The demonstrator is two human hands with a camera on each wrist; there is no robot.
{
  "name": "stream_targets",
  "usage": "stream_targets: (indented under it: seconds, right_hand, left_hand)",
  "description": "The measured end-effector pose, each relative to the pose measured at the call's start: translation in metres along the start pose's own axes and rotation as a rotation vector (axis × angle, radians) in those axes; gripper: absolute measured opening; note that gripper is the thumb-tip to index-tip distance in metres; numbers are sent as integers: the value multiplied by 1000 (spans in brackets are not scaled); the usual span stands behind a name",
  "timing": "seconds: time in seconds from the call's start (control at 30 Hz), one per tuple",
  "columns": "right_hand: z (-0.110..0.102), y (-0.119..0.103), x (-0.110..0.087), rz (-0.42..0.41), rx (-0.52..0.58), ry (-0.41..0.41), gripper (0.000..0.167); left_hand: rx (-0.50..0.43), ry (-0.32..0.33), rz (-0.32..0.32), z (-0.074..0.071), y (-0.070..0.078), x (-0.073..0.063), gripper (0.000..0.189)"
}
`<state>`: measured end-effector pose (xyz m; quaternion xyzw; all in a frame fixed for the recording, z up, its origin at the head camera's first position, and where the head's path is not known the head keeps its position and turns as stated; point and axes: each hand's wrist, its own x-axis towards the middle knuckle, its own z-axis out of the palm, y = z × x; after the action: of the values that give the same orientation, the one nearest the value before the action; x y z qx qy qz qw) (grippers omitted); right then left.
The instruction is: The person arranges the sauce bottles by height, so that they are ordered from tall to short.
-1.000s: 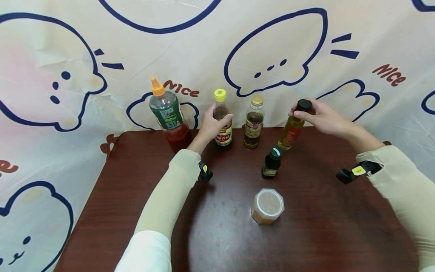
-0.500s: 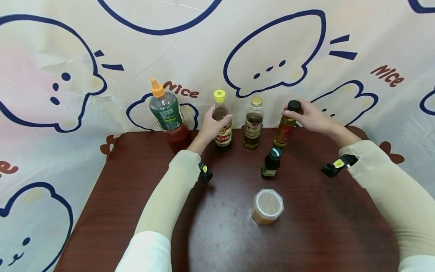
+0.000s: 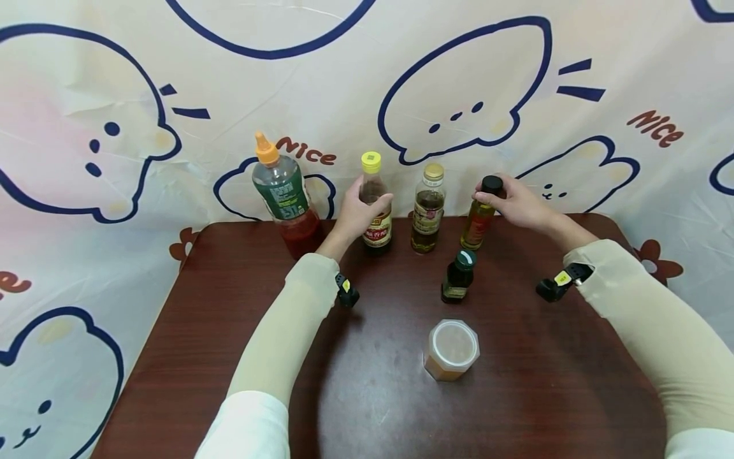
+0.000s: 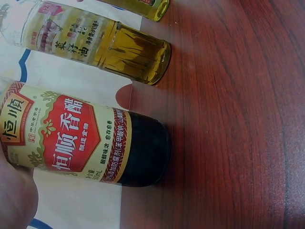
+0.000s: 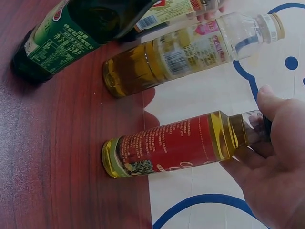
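My left hand (image 3: 355, 213) grips the upper part of a vinegar bottle (image 3: 377, 233) with a yellow cap, which stands at the table's back edge. Its red and cream label (image 4: 69, 131) faces the left wrist camera. On the right, my right hand (image 3: 520, 204) holds a slim oil bottle (image 3: 478, 226) by its neck, just under the black cap. A red label (image 5: 169, 143) wraps this bottle, and yellow oil shows at its shoulder. Between the two held bottles stands a clear oil bottle (image 3: 427, 213) with a gold cap, touched by neither hand.
A squeeze bottle (image 3: 285, 197) of red sauce with an orange nozzle stands left of the left hand. Nearer the front are a small dark green bottle (image 3: 457, 278) and a white-lidded jar (image 3: 452, 347). A patterned cloth (image 3: 321, 95) hangs behind the brown table (image 3: 229, 319).
My right hand has moved left with the slim oil bottle, bringing it closer to the gold-capped bottle. My left hand and the vinegar bottle have stayed put.
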<state>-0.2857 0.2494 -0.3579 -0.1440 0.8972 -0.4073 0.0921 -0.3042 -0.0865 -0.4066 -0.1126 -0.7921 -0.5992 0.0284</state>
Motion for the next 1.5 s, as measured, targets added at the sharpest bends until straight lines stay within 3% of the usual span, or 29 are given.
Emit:
stream_targets:
  seconds: [0.73, 1.33, 1.5]
  right_hand:
    - [3, 6, -2, 1, 36, 16, 48]
    - [3, 4, -5, 4, 62, 4, 50]
    - [1, 2, -8, 10, 67, -2, 61]
  left_hand:
    - [16, 1, -21, -1, 1, -1, 59]
    - [7, 0, -19, 1, 1, -1, 50]
    - [-1, -3, -12, 0, 1, -1, 51]
